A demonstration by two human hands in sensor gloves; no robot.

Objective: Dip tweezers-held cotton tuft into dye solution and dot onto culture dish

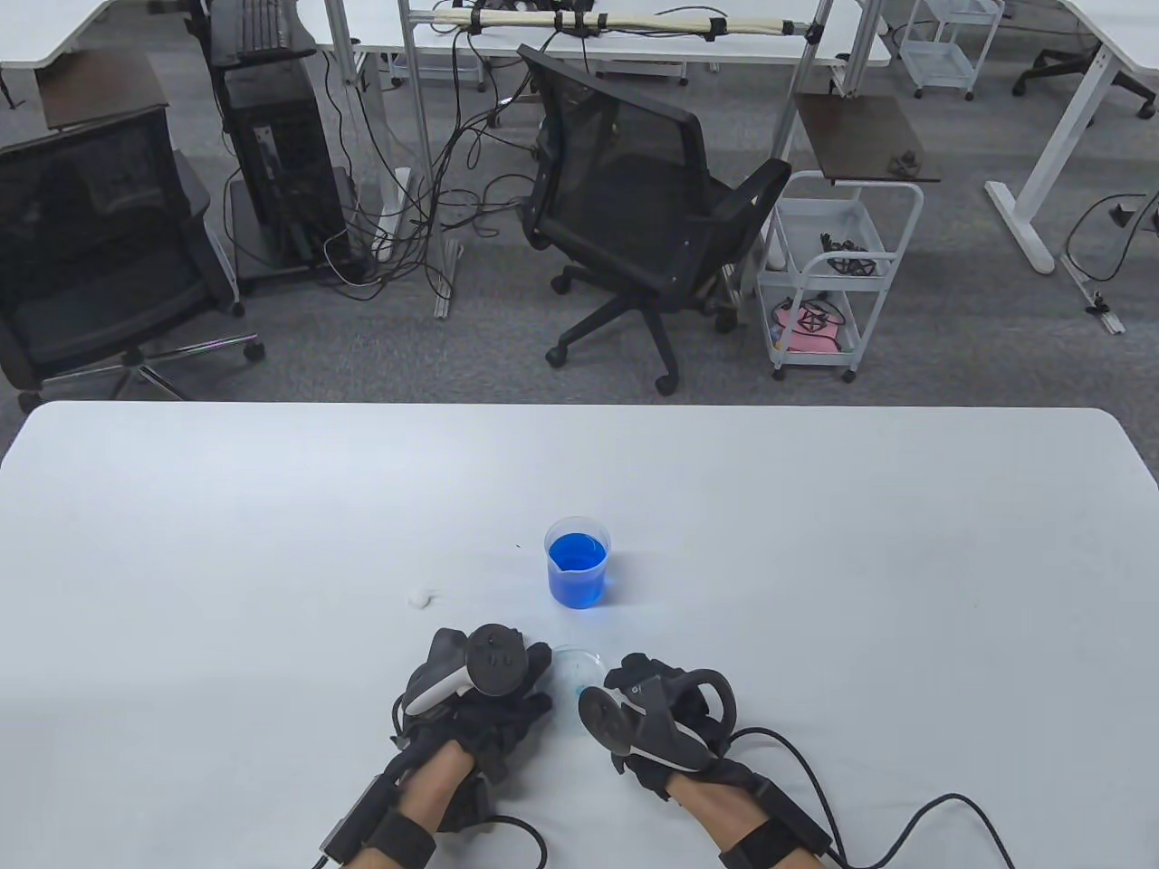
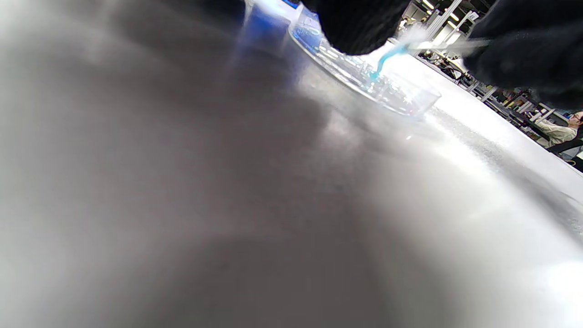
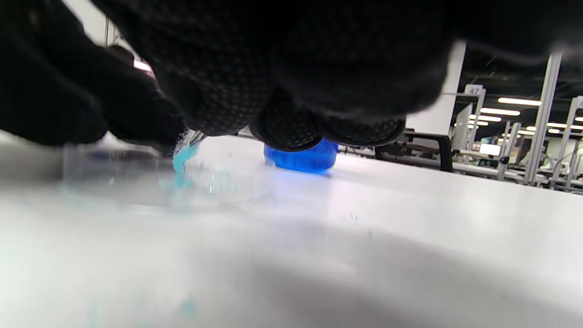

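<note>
Cotton tuft (image 3: pixel 183 157), stained blue, touches down inside our culture dish (image 1: pixel 579 668), pinched in tweezers (image 2: pixel 444 45) by our right hand (image 1: pixel 665 715). We cannot tell our left hand's (image 1: pixel 480 692) grip at the dish's 9 o'clock. Beaker (image 1: pixel 578 561) of dye stands at 12 o'clock on the desk (image 1: pixel 815 543).

On the table (image 1: pixel 272 543), the culture dish (image 1: pixel 579 668) lies between the left hand (image 1: pixel 480 697) and the right hand (image 1: pixel 661 715), touching or just beside both. The cotton tuft (image 3: pixel 184 157) hangs below the right hand's fingers (image 3: pixel 218 91) and reaches down into the dish. The beaker of dye solution (image 1: pixel 578 563) stands beyond the dish, farther from both hands. A loose cotton bit (image 1: pixel 419 596) lies beyond the left hand, left of the beaker.
</note>
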